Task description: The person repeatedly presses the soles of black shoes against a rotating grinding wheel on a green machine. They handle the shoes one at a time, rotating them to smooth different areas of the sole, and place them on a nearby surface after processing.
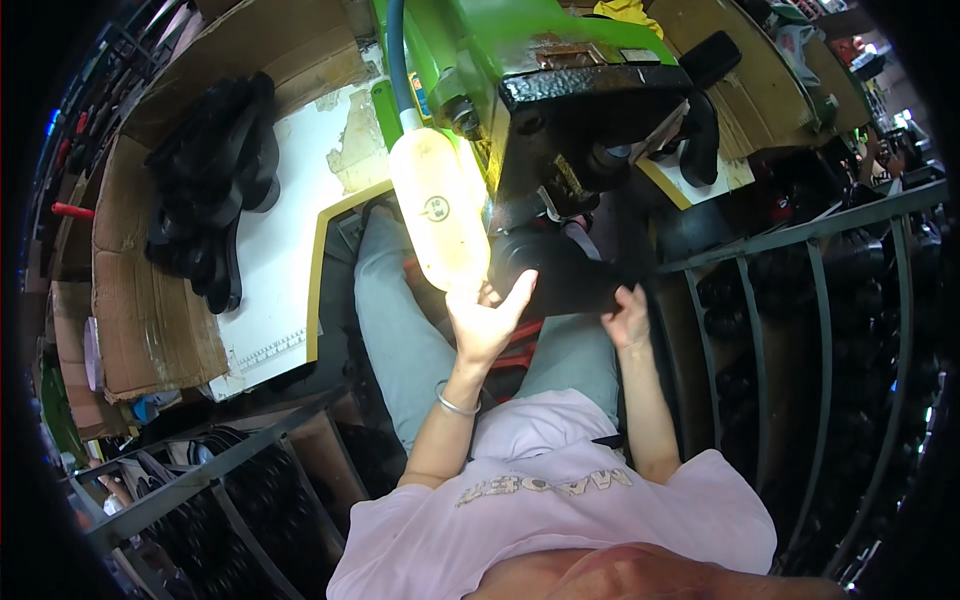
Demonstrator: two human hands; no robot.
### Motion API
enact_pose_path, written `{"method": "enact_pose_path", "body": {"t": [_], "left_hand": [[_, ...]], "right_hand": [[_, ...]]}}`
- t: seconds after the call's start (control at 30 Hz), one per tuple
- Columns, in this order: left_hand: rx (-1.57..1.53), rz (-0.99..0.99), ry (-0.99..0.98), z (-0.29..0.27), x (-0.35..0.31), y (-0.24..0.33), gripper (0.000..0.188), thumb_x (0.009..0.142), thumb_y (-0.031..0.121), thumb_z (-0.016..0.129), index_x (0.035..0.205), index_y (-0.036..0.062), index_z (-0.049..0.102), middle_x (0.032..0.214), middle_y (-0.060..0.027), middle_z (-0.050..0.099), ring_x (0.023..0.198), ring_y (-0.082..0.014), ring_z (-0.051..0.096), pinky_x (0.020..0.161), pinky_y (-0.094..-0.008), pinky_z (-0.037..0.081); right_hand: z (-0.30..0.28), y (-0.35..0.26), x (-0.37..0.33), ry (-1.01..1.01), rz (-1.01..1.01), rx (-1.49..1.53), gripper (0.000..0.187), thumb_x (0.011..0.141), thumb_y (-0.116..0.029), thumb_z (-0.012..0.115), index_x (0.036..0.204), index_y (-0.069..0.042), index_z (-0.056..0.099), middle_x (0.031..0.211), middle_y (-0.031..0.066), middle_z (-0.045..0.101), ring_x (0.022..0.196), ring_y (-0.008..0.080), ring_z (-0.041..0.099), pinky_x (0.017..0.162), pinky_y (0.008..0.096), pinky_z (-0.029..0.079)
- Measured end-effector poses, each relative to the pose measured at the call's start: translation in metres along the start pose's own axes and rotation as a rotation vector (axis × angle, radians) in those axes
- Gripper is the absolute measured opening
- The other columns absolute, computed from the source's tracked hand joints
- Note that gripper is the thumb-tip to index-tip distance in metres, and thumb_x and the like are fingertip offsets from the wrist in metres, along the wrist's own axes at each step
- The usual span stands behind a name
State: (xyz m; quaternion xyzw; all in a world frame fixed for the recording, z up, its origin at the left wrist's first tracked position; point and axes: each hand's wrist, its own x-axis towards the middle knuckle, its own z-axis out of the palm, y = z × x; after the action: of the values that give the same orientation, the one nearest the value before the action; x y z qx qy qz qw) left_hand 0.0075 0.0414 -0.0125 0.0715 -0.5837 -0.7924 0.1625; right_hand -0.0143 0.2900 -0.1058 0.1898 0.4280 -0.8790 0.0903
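Between my hands, under the head of a green machine (470, 50), is a black shoe piece (565, 275), wide at the left and narrower at the right. My right hand (627, 320) pinches its right end between thumb and fingers. At its near left edge is my left hand (485, 320), with the thumb up against the piece and the fingers bent. A bright, elongated lamp (440, 210) on a blue-grey cable hides part of those fingers. The far edge of the piece is in shadow beneath the machine's black head (590, 110), so its contact with the machine cannot be made out.
On the left, a white worktop (285, 240) with a yellow edge carries a pile of black shoe pieces (215, 180) inside cardboard walls (165, 290). Metal racks with dark items stand at the right (815, 290) and lower left (220, 490). More cardboard (730, 85) is behind the machine.
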Motion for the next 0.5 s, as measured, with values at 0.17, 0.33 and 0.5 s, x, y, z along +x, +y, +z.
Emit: {"method": "enact_pose_path", "body": {"t": [0.17,0.33,0.5], "left_hand": [[0.091,0.102,-0.042,-0.005,0.011,0.005,0.024,0.08,-0.008,0.073,0.099,-0.0028,0.06,0.091,-0.0063,0.065,0.078,-0.0084,0.06,0.07,-0.0214,0.05],[0.063,0.096,-0.015,-0.02,0.019,0.023,0.026,0.077,-0.001,0.079,0.1,-0.0041,0.067,0.093,-0.006,0.068,0.083,-0.0107,0.062,0.078,-0.0267,0.05],[0.116,0.18,0.024,-0.043,0.016,0.042,0.025,0.077,-0.001,0.078,0.098,-0.0022,0.064,0.088,-0.0048,0.067,0.08,-0.0109,0.062,0.074,-0.0243,0.05]], "right_hand": [[0.043,-0.078,0.029,-0.14,-0.265,-0.233,0.061,0.078,-0.009,0.07,0.134,-0.001,0.047,0.099,0.0076,0.064,0.067,0.0131,0.063,0.038,0.0192,0.038],[0.097,-0.116,0.037,-0.23,-0.347,-0.422,0.057,0.075,-0.008,0.072,0.128,0.001,0.052,0.096,0.0045,0.064,0.066,0.0073,0.061,0.038,0.0162,0.038],[0.132,-0.115,0.023,-0.278,-0.344,-0.462,0.06,0.07,-0.006,0.075,0.125,0.003,0.053,0.1,0.0056,0.062,0.069,0.0064,0.06,0.041,0.0149,0.04]]}}
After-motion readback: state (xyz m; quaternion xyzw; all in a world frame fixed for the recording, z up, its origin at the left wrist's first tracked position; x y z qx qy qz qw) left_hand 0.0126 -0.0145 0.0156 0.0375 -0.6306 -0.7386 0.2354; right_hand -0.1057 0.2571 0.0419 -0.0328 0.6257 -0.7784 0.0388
